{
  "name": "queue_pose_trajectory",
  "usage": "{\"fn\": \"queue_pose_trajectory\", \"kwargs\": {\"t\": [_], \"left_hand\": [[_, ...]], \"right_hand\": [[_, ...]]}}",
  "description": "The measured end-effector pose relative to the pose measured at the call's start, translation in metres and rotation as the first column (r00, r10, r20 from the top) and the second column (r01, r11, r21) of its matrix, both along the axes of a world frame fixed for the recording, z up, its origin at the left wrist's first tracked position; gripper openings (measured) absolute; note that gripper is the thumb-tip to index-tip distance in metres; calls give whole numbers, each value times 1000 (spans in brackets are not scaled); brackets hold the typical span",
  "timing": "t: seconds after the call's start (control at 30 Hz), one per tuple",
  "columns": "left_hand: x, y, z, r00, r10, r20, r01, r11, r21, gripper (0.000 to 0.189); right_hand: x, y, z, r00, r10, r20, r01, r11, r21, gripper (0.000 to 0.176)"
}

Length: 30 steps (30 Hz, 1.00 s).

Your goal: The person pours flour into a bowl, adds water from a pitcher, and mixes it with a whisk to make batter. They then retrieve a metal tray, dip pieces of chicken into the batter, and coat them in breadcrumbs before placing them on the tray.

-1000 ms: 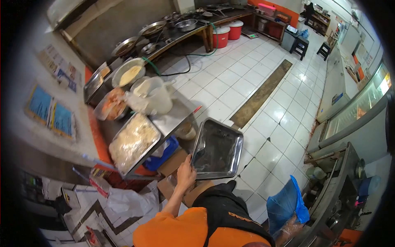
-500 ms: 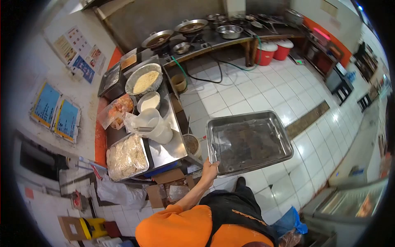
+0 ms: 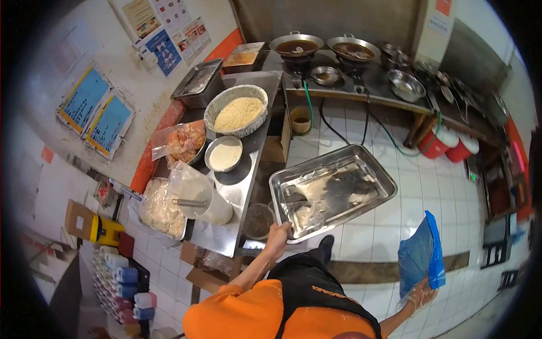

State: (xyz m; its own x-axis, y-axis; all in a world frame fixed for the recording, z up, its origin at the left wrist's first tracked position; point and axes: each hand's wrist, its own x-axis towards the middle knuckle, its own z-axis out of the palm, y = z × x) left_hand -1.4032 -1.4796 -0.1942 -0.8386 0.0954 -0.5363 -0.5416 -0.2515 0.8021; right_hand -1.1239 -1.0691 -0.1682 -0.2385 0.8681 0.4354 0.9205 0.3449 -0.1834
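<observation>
My left hand [image 3: 278, 239] is closed on the near left corner of a rectangular metal tray [image 3: 333, 192], which is held out over the floor. Pale residue and shiny reflections show on the tray's bottom. At the lower right, my right hand [image 3: 422, 294] grips the lower part of a blue plastic bag [image 3: 420, 257]; a clear covering seems to be over this hand. The bag hangs apart from the tray, to its right. To the left of the tray, the steel table [image 3: 236, 212] holds a bowl of crumbs [image 3: 240, 113] and a bowl of white powder [image 3: 224, 153].
A clear plastic pitcher [image 3: 217, 206] and a wrapped tray of pale food [image 3: 161, 209] sit near the table's front. Woks [image 3: 296, 45] stand on the back counter with hoses below. A bucket [image 3: 258, 221] and cardboard boxes [image 3: 206, 277] are beside the table.
The view has turned right and closer to the counters. My right hand with the blue bag has come up into full view. The tray stays in my left hand.
</observation>
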Motion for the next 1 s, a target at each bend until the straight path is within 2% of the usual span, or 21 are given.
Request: {"fn": "queue_pose_trajectory", "kwargs": {"t": [0.03, 0.07, 0.1, 0.17, 0.2, 0.27, 0.3, 0.37, 0.43, 0.5, 0.53, 0.57, 0.63, 0.67, 0.7, 0.77, 0.8, 0.83, 0.9, 1.0], "left_hand": [[-25, 21, 14, 999, 32, 0, -32, 999, 8, 21], [-51, 42, 30, 999, 31, -5, -31, 999, 39, 23], [-80, 62, 41, 1000, 27, -11, -26, 998, 65, 26], [-138, 96, 52, 990, 113, -88, -101, 986, 131, 28], [-172, 108, 53, 986, 123, -111, -104, 982, 160, 31], [-237, 134, 68, 970, 168, -176, -126, 965, 231, 34], [-270, 147, 80, 954, 205, -218, -143, 952, 272, 35], [-344, 168, 85, 943, 267, -197, -198, 929, 312, 38], [-415, 194, 86, 888, 406, -214, -308, 873, 378, 36], [-495, 214, 59, 830, 527, -185, -401, 793, 458, 35], [-536, 224, 45, 765, 627, -144, -482, 707, 518, 35], [-572, 236, 30, 752, 642, -145, -493, 696, 523, 35], [-648, 246, 14, 555, 832, 6, -686, 453, 570, 38], [-681, 248, 4, 487, 866, 112, -733, 336, 592, 43], [-706, 247, -4, 471, 874, 117, -739, 319, 593, 43], [-754, 245, -5, 254, 936, 242, -826, 80, 557, 47], [-758, 247, 24, 93, 947, 309, -880, -67, 471, 37], [-781, 238, 10, 26, 949, 314, -893, -119, 434, 45], [-812, 222, 0, -95, 951, 294, -890, -213, 404, 59], [-841, 193, 3, -152, 910, 386, -887, -298, 352, 67]], "right_hand": [[-21, 21, -15, 935, 132, -330, -155, 987, -45, 32], [-44, 44, -22, 750, 223, -622, -319, 947, -45, 30], [-75, 57, -13, 744, 247, -621, -347, 937, -43, 30], [-125, 59, 17, 880, 161, -447, -267, 945, -186, 28], [-142, 72, 8, 881, 171, -441, -280, 940, -195, 28], [-183, 107, -16, 873, 43, -486, -242, 904, -354, 27], [-210, 118, -11, 867, 66, -493, -265, 900, -346, 27], [-263, 123, 0, 932, 341, -123, -359, 914, -189, 27], [-321, 139, -2, 901, 390, -189, -425, 882, -205, 27], [-368, 155, -1, 858, 423, -290, -495, 833, -247, 28], [-395, 159, 15, 842, 495, -214, -538, 804, -253, 29], [-420, 175, 9, 831, 512, -216, -554, 795, -248, 29], [-472, 195, -9, 577, 738, -350, -796, 604, -41, 33], [-493, 200, -12, 658, 743, -124, -740, 668, 73, 34], [-514, 208, -12, 644, 755, -119, -753, 654, 76, 34], [-564, 224, -13, 634, 746, -205, -761, 649, 9, 29], [-592, 229, 1, 538, 790, -294, -834, 550, -49, 28], [-617, 226, 22, 518, 807, -284, -848, 527, -48, 28], [-662, 216, 55, 421, 775, -471, -907, 354, -228, 23], [-706, 222, 56, 293, 849, -440, -946, 190, -262, 24]]}}
